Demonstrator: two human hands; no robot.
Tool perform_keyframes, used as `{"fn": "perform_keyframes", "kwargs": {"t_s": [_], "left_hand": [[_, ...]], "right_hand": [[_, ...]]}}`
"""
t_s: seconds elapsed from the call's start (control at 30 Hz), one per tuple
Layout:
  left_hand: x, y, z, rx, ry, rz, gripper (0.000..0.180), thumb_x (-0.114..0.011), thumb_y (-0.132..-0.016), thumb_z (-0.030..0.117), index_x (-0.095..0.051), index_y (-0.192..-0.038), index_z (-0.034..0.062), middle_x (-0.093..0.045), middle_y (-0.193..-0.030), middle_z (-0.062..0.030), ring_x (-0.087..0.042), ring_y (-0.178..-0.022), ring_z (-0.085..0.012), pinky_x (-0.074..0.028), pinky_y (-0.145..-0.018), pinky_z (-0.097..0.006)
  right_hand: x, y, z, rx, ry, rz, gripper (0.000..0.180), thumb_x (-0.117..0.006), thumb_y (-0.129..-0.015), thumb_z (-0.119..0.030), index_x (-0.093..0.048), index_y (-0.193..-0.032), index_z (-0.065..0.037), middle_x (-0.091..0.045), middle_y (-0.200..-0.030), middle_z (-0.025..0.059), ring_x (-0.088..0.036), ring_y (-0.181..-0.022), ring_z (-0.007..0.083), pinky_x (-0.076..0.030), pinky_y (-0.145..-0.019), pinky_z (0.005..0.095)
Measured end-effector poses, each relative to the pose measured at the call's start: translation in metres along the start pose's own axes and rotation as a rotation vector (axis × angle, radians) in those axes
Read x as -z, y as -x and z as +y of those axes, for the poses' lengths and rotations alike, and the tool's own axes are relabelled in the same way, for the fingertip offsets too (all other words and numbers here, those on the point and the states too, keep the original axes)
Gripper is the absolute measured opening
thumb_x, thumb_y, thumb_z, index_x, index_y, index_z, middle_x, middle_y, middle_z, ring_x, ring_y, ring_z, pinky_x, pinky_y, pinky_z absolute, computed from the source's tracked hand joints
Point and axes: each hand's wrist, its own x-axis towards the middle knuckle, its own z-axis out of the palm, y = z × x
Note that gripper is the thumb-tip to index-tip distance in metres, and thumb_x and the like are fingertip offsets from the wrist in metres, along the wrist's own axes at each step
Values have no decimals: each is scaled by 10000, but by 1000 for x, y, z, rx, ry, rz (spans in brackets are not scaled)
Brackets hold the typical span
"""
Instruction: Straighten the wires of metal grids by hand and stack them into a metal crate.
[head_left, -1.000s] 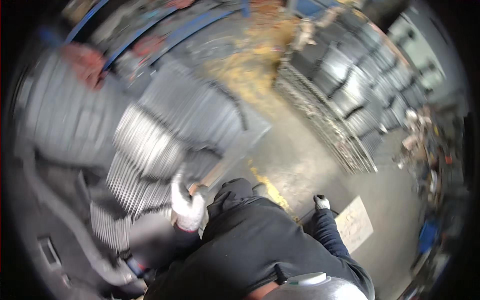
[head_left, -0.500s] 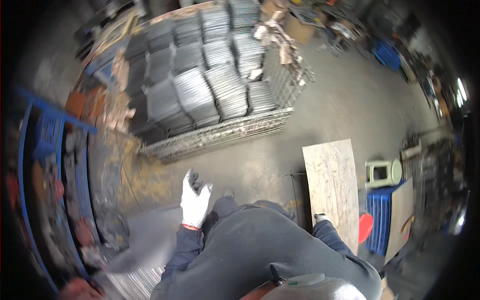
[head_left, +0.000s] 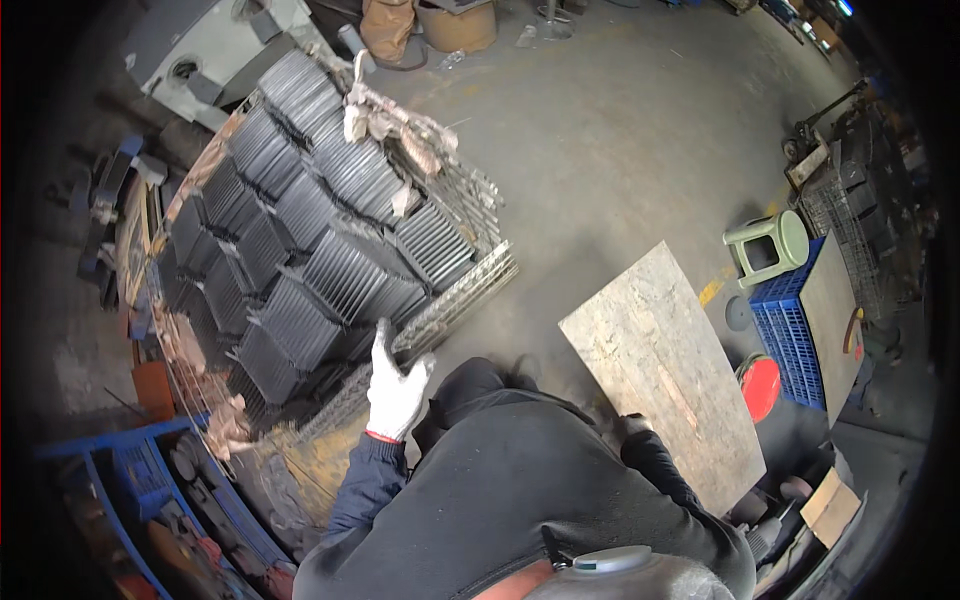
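Note:
My left hand (head_left: 397, 392), in a white knitted glove with a red cuff band, is held out in front of my body. Its thumb and fingers are spread and nothing is in it. Beyond the fingertips stand stacks of dark, flat metal plates (head_left: 345, 275) in a wire mesh crate (head_left: 455, 305). My right hand (head_left: 632, 424) is low beside the left edge of a worn wooden board (head_left: 665, 370). Sleeve and body leave little of that hand in sight and its fingers are hidden, so I cannot tell whether it touches the board.
To the right are a pale green stool (head_left: 768, 250), a blue plastic crate (head_left: 785, 330) and a round red lid or seat (head_left: 760, 388). A blue rack (head_left: 150, 470) with parts stands at the lower left. Torn cardboard (head_left: 410, 130) hangs over the mesh crate's rim.
The view has turned, so the mesh crate lies further left and closer, and the board appears tilted. My left hand stays raised with spread fingers; the right stays beside the board.

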Motion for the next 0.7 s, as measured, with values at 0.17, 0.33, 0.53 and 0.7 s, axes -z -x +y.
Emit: {"fn": "perform_keyframes", "kwargs": {"t_s": [0.17,0.33,0.53,0.7], "left_hand": [[-17,-86,18,-55,56,-71,910,-792,-965,294,-320,-1665,-45,-407,-1679,-276,-434,-1550,-366,-380,-1264,-428],[-85,-200,88,-633,-368,-113,677,-888,-833,361,-648,-1356,3,-694,-1317,-214,-687,-1162,-425,-527,-1043,-504],[-188,-312,151,-828,-739,-315,655,-809,-882,352,-621,-1421,31,-659,-1362,-215,-594,-1330,-410,-342,-1221,-646],[-235,-367,94,-599,-1165,-616,542,-767,-899,443,-667,-1288,78,-698,-1308,-199,-698,-1101,-371,-504,-1065,-571]], "right_hand": [[68,-60,-100,253,-189,357,475,-788,-950,-384,-779,-1242,-10,-797,-1211,209,-742,-1174,302,-563,-1007,411],[121,-72,-195,267,-344,313,542,-769,-958,-390,-733,-1343,-10,-774,-1302,192,-717,-1238,317,-523,-1084,397],[177,-96,-217,265,-181,221,534,-790,-926,-442,-767,-1279,-42,-772,-1294,185,-711,-1250,331,-546,-1064,408],[217,-176,-120,167,-113,194,519,-774,-914,-523,-802,-1169,-71,-802,-1170,163,-740,-1154,327,-572,-978,442]]}}
